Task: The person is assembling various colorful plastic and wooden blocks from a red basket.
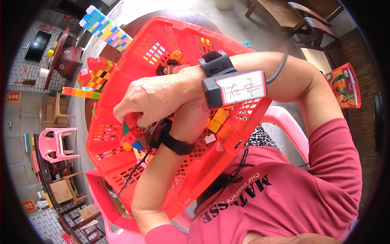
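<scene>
A large red plastic basket with slotted sides fills the middle, with loose toy blocks inside. My right hand reaches across it from the right, back upward, its fingers bent and pointing down. Right at its fingertips is a green triangular block; whether they grip it I cannot make out. Below that lie a blue block and an orange ball. My left hand passes under my right forearm, and its fingers are hidden. Yellow blocks and a white block lie nearer me. Both wrists wear black strapped devices.
Beyond the basket, a tall wall of coloured blocks stands beside red and yellow block stacks. A pink armchair is around me, and another pink chair stands at the left. A red printed box is at the right.
</scene>
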Available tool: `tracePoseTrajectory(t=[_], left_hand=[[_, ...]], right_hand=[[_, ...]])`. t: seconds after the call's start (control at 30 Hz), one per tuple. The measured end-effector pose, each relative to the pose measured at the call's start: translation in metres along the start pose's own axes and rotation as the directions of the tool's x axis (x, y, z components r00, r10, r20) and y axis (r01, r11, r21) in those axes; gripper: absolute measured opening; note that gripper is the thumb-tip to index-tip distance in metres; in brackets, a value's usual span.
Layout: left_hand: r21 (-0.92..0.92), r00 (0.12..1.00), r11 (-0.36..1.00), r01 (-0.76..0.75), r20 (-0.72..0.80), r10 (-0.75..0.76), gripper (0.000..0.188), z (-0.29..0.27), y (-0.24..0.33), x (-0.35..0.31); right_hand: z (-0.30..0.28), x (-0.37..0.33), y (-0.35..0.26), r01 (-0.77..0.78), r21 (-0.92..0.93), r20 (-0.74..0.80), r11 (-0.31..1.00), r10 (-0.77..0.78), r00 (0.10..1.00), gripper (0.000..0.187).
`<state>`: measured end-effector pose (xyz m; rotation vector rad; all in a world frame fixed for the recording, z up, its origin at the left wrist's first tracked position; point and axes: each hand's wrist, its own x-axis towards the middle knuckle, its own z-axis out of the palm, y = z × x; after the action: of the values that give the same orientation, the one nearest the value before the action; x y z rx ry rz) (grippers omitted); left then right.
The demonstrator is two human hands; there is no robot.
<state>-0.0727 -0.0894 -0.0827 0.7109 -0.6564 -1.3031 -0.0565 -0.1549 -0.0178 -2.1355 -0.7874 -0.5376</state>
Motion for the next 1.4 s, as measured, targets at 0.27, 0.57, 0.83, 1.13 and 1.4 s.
tracePoseTrajectory(t=[0.27,0.57,0.83,1.13,1.4], left_hand=[[0.546,0.979,0.812,0.206,-0.105,-0.178,0.033,-0.077,0.030,-0.015],[0.499,0.819,0.787,0.363,-0.574,-0.014,0.020,-0.072,0.110,-0.077],[0.918,0.968,-0.313,0.245,-0.216,0.126,0.024,-0.075,0.094,-0.067],[0.873,0.954,0.452,0.186,-0.270,0.129,0.057,-0.079,0.104,-0.066],[0.676,0.962,0.716,0.174,-0.272,0.023,0.055,-0.061,0.110,-0.061]], right_hand=[[-0.021,0.001,-0.017,-0.259,0.117,0.051,0.959,0.255,0.966,0.033],[-0.035,-0.002,0.017,-0.538,-0.048,0.046,0.842,0.540,0.841,0.029],[-0.034,-0.025,0.055,-0.190,-0.543,0.182,0.818,0.335,0.924,0.030],[-0.023,-0.024,0.041,-0.384,-0.339,0.227,0.859,0.470,0.853,0.031],[-0.023,-0.019,0.017,-0.558,-0.033,0.212,0.829,0.551,0.807,0.032]])
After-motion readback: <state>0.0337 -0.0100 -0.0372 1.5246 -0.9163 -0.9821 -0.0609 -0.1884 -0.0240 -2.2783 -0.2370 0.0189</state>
